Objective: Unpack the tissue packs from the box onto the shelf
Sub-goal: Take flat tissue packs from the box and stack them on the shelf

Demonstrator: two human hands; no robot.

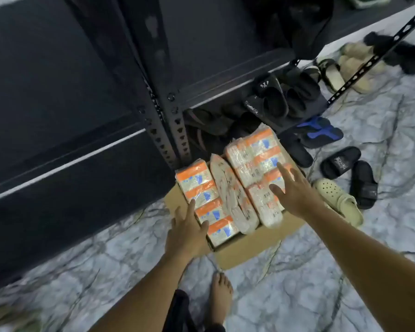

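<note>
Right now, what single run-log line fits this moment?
stage: reaching into box | left hand: open, on left orange-and-white tissue pack | right hand: open, over right packs | brown cardboard box: on floor, full | shelf: no packs seen

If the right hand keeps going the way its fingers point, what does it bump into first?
Probably the tall tissue pack at the right of the box. The right hand points straight at it, fingers spread open, index tip nearly on its wrapper, though depth is hard to judge.
</note>
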